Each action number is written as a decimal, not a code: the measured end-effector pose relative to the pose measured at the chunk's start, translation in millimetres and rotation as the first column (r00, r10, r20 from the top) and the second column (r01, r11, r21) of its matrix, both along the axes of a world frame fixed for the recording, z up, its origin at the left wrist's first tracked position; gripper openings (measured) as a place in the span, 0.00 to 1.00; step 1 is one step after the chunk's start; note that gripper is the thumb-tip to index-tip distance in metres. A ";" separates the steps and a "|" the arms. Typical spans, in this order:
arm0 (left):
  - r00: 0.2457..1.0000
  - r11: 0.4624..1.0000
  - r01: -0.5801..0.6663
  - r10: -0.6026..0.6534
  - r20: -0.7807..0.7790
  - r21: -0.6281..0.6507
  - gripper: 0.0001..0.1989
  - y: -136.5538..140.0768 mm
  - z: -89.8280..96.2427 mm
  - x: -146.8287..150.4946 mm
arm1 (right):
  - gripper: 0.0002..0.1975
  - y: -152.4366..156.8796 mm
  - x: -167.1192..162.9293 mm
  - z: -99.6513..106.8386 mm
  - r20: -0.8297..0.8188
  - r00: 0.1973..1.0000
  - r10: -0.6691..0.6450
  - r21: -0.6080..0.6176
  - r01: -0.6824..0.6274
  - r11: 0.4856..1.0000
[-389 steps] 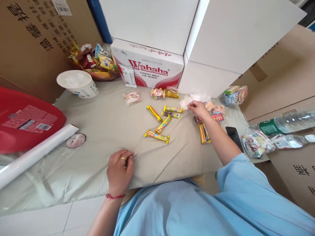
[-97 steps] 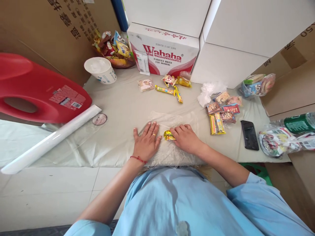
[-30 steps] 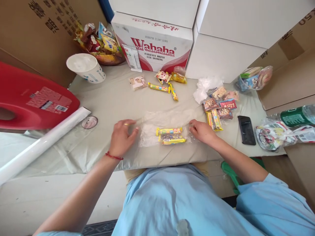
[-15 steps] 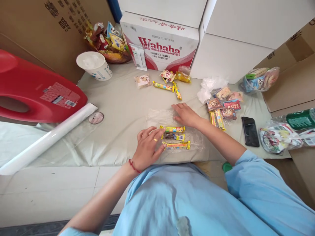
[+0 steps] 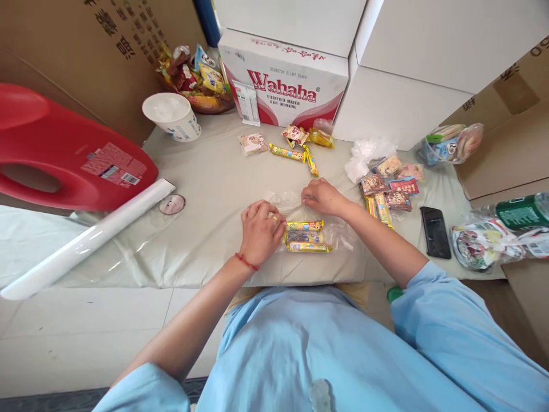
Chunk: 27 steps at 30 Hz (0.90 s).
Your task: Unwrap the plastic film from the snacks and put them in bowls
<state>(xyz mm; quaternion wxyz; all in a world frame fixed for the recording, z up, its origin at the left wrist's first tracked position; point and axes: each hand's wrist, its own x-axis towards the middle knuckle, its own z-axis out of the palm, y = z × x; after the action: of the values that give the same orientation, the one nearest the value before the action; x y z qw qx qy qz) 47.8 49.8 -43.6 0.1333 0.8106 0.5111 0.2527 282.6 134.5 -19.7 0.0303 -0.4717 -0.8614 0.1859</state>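
The clear plastic (image 5: pixel 343 236) is best smoothed with the three snack sticks (image 5: pixel 305 237) kept parallel, left hand (image 5: pixel 262 230) and right hand (image 5: pixel 325 197) being curled, their grips unclear

Bright, soft light with stretched edges.

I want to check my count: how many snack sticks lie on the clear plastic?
3, side by side on the clear plastic: the near stick, the middle stick and the far stick. The left hand could hide another.
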 end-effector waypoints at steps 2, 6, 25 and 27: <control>0.999 0.999 -0.032 0.032 -0.015 0.003 0.10 9.0 -8.1 5.7 | 0.12 -2.1 0.4 9.2 0.017 0.999 -0.028 0.005 0.028 1.000; 0.994 0.994 -0.106 0.106 -0.016 0.027 0.09 15.5 -24.5 13.0 | 0.15 -22.9 -6.4 34.9 0.176 0.984 -0.031 0.040 0.025 0.999; 0.911 0.942 0.321 -0.281 0.302 -0.092 0.19 15.0 -18.1 -42.2 | 0.19 -128.3 -8.7 -23.6 0.073 0.987 0.146 0.051 -0.150 0.987; 0.913 0.912 0.395 -0.378 0.153 -0.107 0.17 7.9 -11.7 -57.3 | 0.19 -127.3 -8.4 -24.7 0.034 0.993 0.113 0.035 -0.114 0.993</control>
<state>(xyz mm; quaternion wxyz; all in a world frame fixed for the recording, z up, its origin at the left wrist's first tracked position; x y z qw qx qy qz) -9.4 57.7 -55.3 0.2682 0.8668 0.3467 0.2379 274.2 7.2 -44.4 0.0145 -0.4244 -0.8904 0.1640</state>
